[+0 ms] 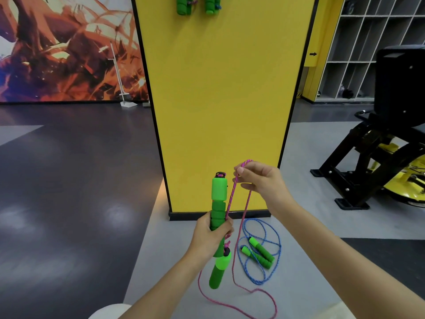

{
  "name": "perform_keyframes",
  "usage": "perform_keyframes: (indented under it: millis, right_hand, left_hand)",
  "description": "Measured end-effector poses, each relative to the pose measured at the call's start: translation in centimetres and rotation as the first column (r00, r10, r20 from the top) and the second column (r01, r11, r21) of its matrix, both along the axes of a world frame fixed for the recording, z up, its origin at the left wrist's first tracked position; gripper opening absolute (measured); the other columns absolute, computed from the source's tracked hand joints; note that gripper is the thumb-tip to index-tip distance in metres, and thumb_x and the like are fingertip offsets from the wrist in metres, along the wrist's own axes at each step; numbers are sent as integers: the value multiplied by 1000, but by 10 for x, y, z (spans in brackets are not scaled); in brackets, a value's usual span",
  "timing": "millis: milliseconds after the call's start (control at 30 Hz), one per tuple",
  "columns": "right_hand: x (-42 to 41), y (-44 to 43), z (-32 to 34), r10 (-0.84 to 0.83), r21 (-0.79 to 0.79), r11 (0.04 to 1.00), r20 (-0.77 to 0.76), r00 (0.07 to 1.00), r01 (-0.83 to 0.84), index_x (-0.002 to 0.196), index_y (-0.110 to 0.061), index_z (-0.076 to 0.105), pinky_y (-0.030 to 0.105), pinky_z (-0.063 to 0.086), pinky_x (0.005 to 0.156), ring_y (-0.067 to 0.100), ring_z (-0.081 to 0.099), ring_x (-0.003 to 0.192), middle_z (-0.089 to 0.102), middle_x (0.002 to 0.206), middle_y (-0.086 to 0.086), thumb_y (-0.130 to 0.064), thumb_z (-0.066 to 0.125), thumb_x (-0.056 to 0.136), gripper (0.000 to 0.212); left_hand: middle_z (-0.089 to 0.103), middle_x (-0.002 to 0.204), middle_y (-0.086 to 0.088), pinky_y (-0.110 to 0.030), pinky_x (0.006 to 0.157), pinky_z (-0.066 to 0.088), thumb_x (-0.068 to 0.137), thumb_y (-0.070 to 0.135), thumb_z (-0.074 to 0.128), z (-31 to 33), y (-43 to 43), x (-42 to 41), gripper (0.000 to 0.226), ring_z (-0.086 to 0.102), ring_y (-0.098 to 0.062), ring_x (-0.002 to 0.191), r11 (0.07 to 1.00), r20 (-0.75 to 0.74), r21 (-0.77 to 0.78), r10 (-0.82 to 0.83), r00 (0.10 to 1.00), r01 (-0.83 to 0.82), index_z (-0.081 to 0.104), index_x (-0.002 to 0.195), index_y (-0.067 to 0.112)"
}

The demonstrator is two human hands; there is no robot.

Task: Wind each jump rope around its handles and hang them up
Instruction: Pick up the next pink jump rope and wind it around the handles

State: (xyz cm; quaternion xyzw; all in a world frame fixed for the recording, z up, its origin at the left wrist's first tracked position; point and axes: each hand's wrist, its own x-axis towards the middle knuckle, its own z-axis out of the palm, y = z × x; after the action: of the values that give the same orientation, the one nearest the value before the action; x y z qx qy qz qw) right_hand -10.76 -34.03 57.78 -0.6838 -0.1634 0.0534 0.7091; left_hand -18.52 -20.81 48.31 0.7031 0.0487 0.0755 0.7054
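Both bare forearms reach up from the bottom edge. Left of centre, the left hand [212, 236] is closed around two green foam handles [218, 223], held end to end, probably as a core for winding. Just right, the pink braided cord [230, 201] rises taut to the right hand [258, 180], which pinches a loop, apparently ready to wrap; its slack trails on the grey floor. Lower right lies an unwound blue rope with green handles [258, 252]. At top centre, two wound ropes [197, 5] hang on the yellow pillar [220, 88].

no words readable — just a black arrow (pointing right) on yellow panel [312, 55]
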Motion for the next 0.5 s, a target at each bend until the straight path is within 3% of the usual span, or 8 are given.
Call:
perform_keyframes:
  millis: [200, 500]
  right_hand:
    - [4, -1, 19, -19, 7, 1000, 60, 998, 19, 88, -13, 69, 28, 52, 74, 18, 69, 81, 71, 84, 2, -14, 63, 88, 7]
    - [9, 3, 44, -59, 26, 998, 162, 985, 55, 87, -10, 68, 32, 56, 78, 14, 70, 74, 70, 83, 5, -11, 63, 88, 6]
  left_hand:
    - [64, 66, -1, -21, 63, 48, 88, 1, 60, 3, -3, -1, 8, 57, -9, 60, 1000, 18, 16, -25, 1000, 24, 60, 82, 6]
    - [61, 64, 3, -26, 71, 52, 88, 1, 59, 2, -2, 1, 10, 58, -13, 66, 999, -4, 44, -16, 1000, 16, 59, 85, 10]
